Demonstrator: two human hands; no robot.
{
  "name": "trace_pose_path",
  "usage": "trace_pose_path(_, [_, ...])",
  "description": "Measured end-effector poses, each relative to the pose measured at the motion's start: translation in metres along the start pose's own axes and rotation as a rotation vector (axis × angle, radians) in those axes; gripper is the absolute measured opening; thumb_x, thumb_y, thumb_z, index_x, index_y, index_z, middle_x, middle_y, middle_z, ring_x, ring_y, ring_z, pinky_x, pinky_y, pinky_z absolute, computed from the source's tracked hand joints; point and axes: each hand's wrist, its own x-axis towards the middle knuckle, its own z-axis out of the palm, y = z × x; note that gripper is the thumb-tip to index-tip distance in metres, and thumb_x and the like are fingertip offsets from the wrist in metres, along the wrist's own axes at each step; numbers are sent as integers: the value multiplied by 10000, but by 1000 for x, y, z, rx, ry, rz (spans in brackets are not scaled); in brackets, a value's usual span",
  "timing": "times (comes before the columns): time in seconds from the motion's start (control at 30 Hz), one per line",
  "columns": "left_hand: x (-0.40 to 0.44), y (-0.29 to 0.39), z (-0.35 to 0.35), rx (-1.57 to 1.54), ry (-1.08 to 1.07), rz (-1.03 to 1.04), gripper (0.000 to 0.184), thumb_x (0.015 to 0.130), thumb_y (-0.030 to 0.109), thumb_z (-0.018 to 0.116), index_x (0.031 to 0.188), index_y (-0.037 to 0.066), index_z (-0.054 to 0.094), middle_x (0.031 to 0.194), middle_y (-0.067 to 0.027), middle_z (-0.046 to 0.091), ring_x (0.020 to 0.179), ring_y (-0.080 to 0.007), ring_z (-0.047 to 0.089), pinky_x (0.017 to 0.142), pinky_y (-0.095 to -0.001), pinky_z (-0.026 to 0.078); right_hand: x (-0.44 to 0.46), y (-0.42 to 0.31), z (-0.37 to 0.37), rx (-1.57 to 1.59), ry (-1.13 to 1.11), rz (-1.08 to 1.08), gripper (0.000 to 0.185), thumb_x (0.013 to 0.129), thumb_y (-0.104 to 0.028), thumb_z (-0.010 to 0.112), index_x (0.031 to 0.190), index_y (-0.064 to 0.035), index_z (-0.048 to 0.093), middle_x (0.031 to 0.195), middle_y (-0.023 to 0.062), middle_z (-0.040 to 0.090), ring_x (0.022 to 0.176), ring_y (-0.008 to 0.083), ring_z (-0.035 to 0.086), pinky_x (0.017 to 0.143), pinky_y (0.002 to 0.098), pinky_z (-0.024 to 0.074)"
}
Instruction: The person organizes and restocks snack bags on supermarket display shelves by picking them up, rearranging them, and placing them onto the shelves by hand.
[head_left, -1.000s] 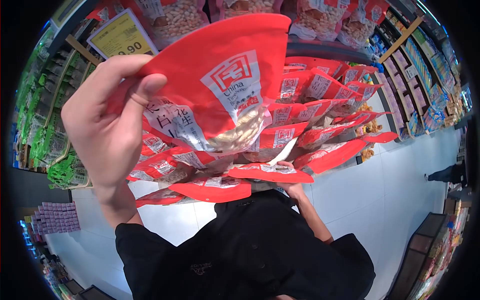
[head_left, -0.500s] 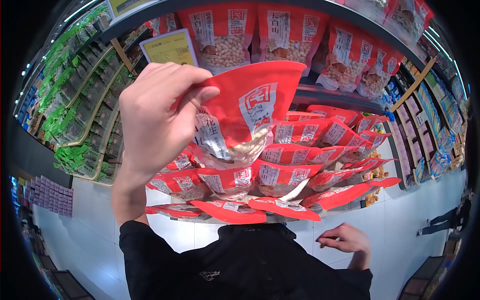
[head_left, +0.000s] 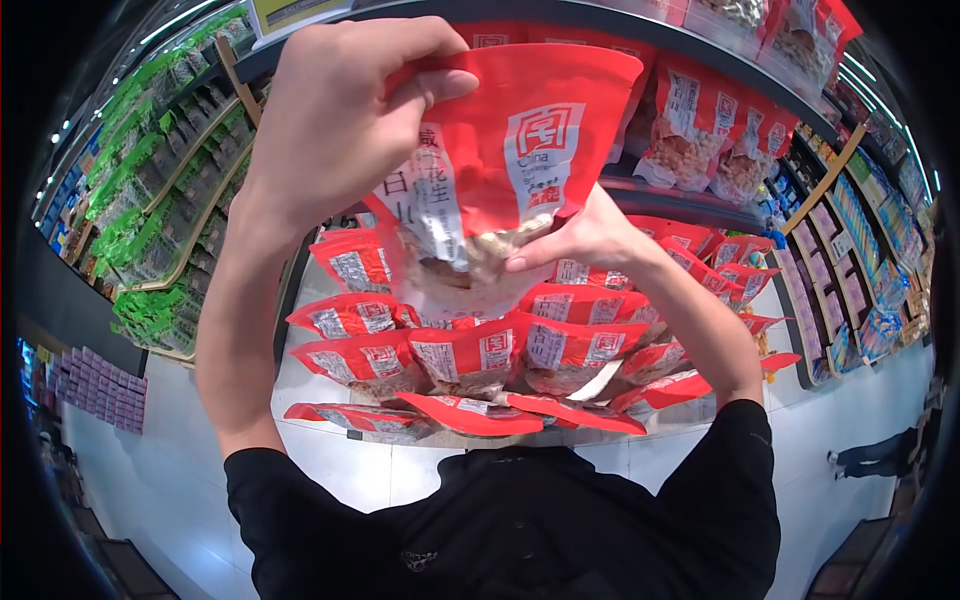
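A red and clear bag of peanuts (head_left: 490, 130) hangs upright in front of me, its label side facing me. My left hand (head_left: 345, 115) pinches its upper left edge between thumb and fingers. Lower on the right side, my right hand (head_left: 592, 238) grips the same bag, thumb across the front and fingers hidden behind it. Peanuts show through the clear lower part. Beneath it, rows of similar red bags (head_left: 465, 355) stand and lean in a display.
A dark shelf (head_left: 690, 208) behind holds more peanut bags (head_left: 690, 125). Green-topped packages (head_left: 140, 190) fill shelves at left, with stacked purple boxes (head_left: 97, 390) below. Packaged goods (head_left: 850, 250) line the right aisle. A person's legs (head_left: 880, 455) show at far right.
My right hand has come up from beside my body and taken hold of the bag's lower right side. My left hand has raised the bag slightly.
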Motion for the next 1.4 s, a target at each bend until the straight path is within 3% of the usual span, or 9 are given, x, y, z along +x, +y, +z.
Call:
trace_pose_path(0.1, [-19,-12,-8,252,270,136,173,780,47,752,942,42,692,919,-69,709,920,-197,671,806,-304,515,13,1,18,45,32,-192,670,598,-172,924,1158,-3,597,1067,90,674,999,179,631,930,351,492])
trace_pose_path(0.2, [-59,-19,-7,320,563,28,663,749,227,831,1291,26,505,1311,-120,555,1233,-232,519,1046,-358,400,21,-1,26,106,17,-184,612,622,-176,914,1133,-1,624,1060,88,686,988,163,638,926,340,496])
trace_pose_path(0.33, [-133,-19,29,-759,513,-533,1012,625,325,909,1385,-14,333,1371,-158,443,1279,-251,455,1085,-411,357,35,-4,34,207,-20,-204,605,648,-182,903,1150,-5,617,1071,90,687,1003,158,637,922,334,499])
trace_pose_path(0.4, [-188,-42,42,-1047,256,-787,965,643,285,902,1377,-12,350,1327,-129,486,1247,-241,491,1055,-402,398,42,-10,41,181,-39,-35,596,662,-192,897,1152,-3,617,1070,91,687,998,152,639,907,322,506])
trace_pose_path(0.5, [-180,-28,41,-1023,134,-877,907,653,205,888,1367,-2,367,1276,-107,536,1170,-225,552,1002,-367,447,69,14,58,272,-109,-28,623,689,-241,885,1177,9,588,1050,90,688,919,144,657,833,306,535])
trace_pose_path(0.67, [-217,-62,52,-1046,284,-1016,838,646,97,859,1343,12,403,1236,-96,575,1121,-196,581,967,-346,472,106,44,81,246,-245,39,699,743,-281,849,1274,20,507,1080,98,666,964,141,641,840,319,534])
trace_pose_path(0.77, [-232,-93,34,-908,401,-1002,714,644,41,834,1270,-1,492,1152,-98,635,1025,-191,632,914,-334,506,116,63,82,117,-176,42,723,870,-280,730,1401,11,335,1273,156,542,1178,192,544,968,321,461])
trace_pose_path(1.0, [-233,-201,-29,-452,324,-964,561,705,61,831,1177,-31,543,1085,-103,665,940,-161,655,870,-314,523,101,70,31,87,-117,81,430,950,-205,624,1303,2,493,1207,117,594,1103,168,598,910,313,490])
trace_pose_path(1.4, [-232,-317,19,-532,299,-918,580,670,36,842,1166,-19,547,1077,-90,662,914,-164,666,830,-313,540,73,96,-19,36,13,271,298,929,-109,634,1185,30,570,1054,82,650,973,132,623,866,286,501])
